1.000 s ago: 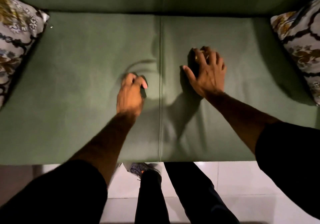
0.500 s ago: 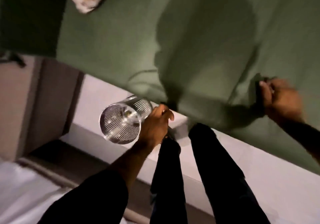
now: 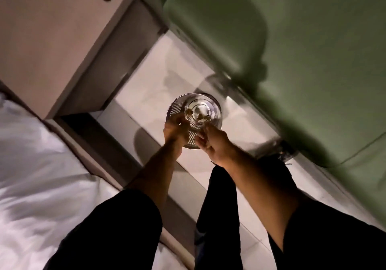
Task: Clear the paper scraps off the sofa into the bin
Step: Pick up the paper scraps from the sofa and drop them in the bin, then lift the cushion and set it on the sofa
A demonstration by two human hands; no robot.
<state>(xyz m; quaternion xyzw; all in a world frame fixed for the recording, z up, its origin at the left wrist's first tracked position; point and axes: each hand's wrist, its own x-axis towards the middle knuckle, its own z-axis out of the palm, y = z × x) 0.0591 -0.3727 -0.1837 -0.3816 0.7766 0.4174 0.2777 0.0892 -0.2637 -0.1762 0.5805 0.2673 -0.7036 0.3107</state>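
bin (image 3: 194,111) on floor beside sofa (image 3: 302,50) | L hand (image 3: 174,131) grips bin rim | R hand (image 3: 213,142) over bin, grip unclear | scraps (image 3: 201,117) inside

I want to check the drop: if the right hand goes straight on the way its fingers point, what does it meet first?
Most likely the bin: the right hand points into its open mouth at the near rim. Depth is blurred, so it may already touch.

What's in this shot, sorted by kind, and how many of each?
Hands: 2, left hand and right hand
Metal mesh bin: 1
Green sofa: 1
White bedding: 1
Wooden cabinet: 1
Scraps in the bin: a few, too blurred to count
Total: 6
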